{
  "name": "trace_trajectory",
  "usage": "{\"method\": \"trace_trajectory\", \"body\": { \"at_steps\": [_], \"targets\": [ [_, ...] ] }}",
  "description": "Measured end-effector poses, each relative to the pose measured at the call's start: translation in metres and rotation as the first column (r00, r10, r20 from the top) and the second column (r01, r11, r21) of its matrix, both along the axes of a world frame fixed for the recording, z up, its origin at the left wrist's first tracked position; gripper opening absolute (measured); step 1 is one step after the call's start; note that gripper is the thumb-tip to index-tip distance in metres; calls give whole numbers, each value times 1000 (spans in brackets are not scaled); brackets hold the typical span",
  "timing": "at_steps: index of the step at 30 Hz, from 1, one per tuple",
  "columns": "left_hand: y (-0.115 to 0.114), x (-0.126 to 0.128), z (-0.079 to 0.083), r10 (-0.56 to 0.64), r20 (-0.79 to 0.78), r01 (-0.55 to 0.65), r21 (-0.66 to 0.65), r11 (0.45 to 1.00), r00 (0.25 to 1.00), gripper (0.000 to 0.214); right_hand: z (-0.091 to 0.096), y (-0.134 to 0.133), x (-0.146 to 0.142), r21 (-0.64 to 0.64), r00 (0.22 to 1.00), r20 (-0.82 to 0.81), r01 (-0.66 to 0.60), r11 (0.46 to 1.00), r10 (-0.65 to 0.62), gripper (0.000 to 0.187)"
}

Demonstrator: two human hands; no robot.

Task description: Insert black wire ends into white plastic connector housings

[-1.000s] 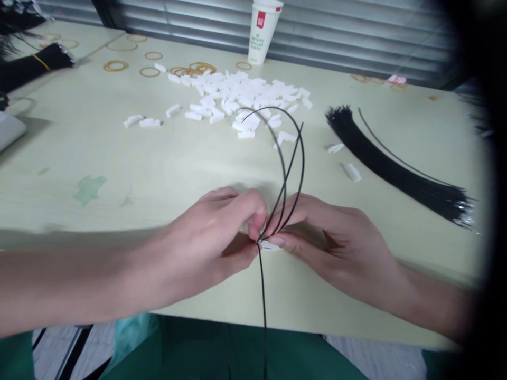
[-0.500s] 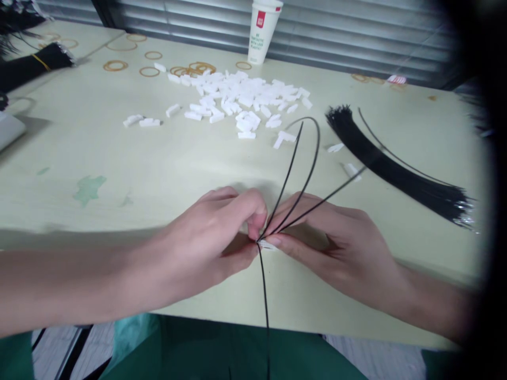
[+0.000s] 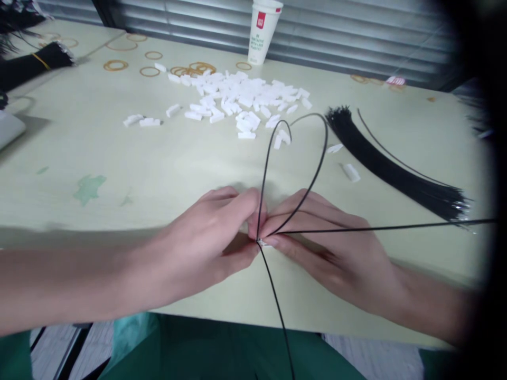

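Note:
My left hand (image 3: 209, 240) and my right hand (image 3: 328, 248) meet at the near edge of the table, fingertips pinched together. Between them sits a small white plastic connector (image 3: 266, 244). Thin black wires (image 3: 312, 174) run out of it: a loop arches up over the table, one strand (image 3: 388, 228) stretches flat to the right, another hangs down past the table edge towards my lap. My left fingers pinch the wires at the connector. My right fingers press on the connector itself.
A heap of white connectors (image 3: 241, 97) lies mid-table. A bundle of black wires (image 3: 392, 166) lies at the right. Rubber bands (image 3: 115, 65) and a paper cup (image 3: 261, 31) stand further back. Another black bundle (image 3: 35, 63) lies at the far left.
The wire loop has swung to the right and opened wider. One free strand dropped from upright to lying flat towards the right. Both hands stayed in place.

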State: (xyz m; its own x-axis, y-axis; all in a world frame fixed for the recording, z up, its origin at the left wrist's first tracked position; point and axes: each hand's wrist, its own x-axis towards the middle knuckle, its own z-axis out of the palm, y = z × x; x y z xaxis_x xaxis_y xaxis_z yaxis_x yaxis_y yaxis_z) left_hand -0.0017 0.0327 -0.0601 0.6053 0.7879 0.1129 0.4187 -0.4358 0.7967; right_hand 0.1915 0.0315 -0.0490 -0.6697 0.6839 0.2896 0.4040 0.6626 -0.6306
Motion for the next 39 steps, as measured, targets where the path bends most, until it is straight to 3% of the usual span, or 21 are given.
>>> {"method": "trace_trajectory", "body": {
  "at_steps": [6,11,18,23,33,36,39],
  "targets": [
    [0,0,-1,-2,21,3,-23,1000,1000,19,1,2,3,18,1000,22,-17,1000,16,17],
    [0,1,0,-15,8,15,-32,999,1000,20,4,4,3,27,999,18,-38,999,38,9],
    [0,0,0,-2,7,3,-70,998,1000,19,5,10,7,8,998,57,-41,999,41,12],
    [0,1,0,11,11,-10,-78,997,1000,20,6,14,7,-15,988,103,-115,993,116,8],
    [2,1,4,-1,-6,0,-131,991,1000,19,2,15,6,-47,992,44,-118,992,121,5],
    [2,0,5,-22,-54,16,-120,993,998,19,0,15,6,-133,997,-25,-81,988,78,6],
    [1,0,6,-18,-70,11,-104,995,997,19,0,14,3,-331,998,-57,-4,944,-16,5]
  ]
}}
